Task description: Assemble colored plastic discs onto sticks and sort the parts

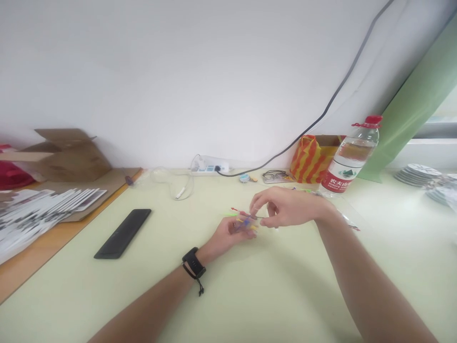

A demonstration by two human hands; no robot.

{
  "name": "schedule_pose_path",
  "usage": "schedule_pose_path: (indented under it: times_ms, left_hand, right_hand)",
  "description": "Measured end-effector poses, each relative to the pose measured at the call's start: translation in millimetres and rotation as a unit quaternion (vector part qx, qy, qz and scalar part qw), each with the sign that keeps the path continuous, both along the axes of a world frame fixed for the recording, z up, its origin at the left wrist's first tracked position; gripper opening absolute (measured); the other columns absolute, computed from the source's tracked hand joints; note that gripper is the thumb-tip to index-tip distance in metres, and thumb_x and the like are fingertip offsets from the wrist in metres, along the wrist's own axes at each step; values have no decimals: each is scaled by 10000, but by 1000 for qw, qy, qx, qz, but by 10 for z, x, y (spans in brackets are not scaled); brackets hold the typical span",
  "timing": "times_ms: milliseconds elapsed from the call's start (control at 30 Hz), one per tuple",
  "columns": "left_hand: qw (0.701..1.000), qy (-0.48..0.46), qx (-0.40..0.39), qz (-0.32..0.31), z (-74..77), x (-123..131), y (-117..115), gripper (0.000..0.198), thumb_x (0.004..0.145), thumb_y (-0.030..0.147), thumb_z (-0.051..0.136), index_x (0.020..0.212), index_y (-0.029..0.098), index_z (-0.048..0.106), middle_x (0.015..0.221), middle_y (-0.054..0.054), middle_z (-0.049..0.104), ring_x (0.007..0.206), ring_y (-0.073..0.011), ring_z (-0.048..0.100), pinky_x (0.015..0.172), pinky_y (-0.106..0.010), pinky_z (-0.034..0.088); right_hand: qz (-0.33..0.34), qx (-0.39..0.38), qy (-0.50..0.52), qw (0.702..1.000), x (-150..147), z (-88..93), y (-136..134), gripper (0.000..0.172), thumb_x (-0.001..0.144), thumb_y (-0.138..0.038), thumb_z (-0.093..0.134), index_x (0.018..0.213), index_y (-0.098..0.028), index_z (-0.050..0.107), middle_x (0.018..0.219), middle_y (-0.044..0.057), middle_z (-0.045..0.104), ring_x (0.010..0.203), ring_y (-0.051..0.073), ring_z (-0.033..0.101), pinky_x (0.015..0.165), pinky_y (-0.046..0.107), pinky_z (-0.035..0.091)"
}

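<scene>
My left hand [232, 232], with a black watch on its wrist, is closed around a small clear plastic piece with coloured bits [246, 223]. Blue and yellow show in it, and a thin red pointed piece [238, 211] sticks out at the top left. From the right, my right hand [276, 207] reaches to its upper edge with thumb and fingers bent in a pinch. What those fingertips grip is too small to make out. A bit of bright green [233, 214] shows behind my left hand.
A black flat slab [123, 233] lies at left, near stacked printed papers [43, 214] and a cardboard box [71, 155]. Along the wall are a power strip [210, 166], glasses [276, 176], a red-yellow bag [307, 159] and a water bottle [348, 162]. Stacked discs [417, 175] stand far right.
</scene>
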State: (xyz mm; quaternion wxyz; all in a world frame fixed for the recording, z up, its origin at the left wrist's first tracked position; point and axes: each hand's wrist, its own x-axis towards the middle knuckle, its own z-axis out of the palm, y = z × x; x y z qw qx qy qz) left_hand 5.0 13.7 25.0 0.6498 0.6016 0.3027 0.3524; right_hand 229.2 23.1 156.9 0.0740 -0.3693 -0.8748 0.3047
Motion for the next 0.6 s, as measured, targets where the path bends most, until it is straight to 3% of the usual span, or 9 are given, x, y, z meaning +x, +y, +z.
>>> schedule_pose_path:
  times_ms: [200, 333, 433, 600]
  left_hand:
    - [1000, -7, 6, -7, -11, 8, -5, 349, 812, 374, 839, 1087, 169, 775, 1191, -107, 715, 1082, -269, 693, 980, -411, 562]
    - [1000, 2, 14, -15, -36, 16, -8, 376, 833, 384, 819, 1144, 180, 761, 1303, -111, 669, 1079, -264, 700, 1001, -440, 561]
    - [999, 31, 31, -17, -53, 19, -11, 420, 827, 393, 822, 1184, 183, 749, 1273, -113, 693, 1128, -277, 682, 995, -428, 563]
    - [997, 62, 43, 0, -125, 14, 8, 523, 796, 381, 852, 1263, 190, 713, 1258, -122, 713, 1116, -277, 699, 1006, -426, 550]
  right_hand:
    - [-34, 28, -77, 996, 14, -40, -25, 270, 845, -368, 659, 1056, -275, 800, 924, 36, 778, 734, 203, 716, 588, 271, 465]
    - [-63, 55, -93, 992, 28, -22, -45, 270, 821, -425, 699, 1029, -280, 794, 1010, 49, 753, 821, 219, 706, 634, 282, 466]
    - [-78, 50, -81, 992, 40, -15, -39, 253, 822, -443, 711, 977, -254, 776, 986, 53, 741, 827, 220, 699, 640, 288, 468]
    - [-75, 73, -45, 993, 85, 13, -22, 88, 839, -268, 652, 828, -233, 733, 929, 38, 755, 858, 224, 690, 610, 279, 448]
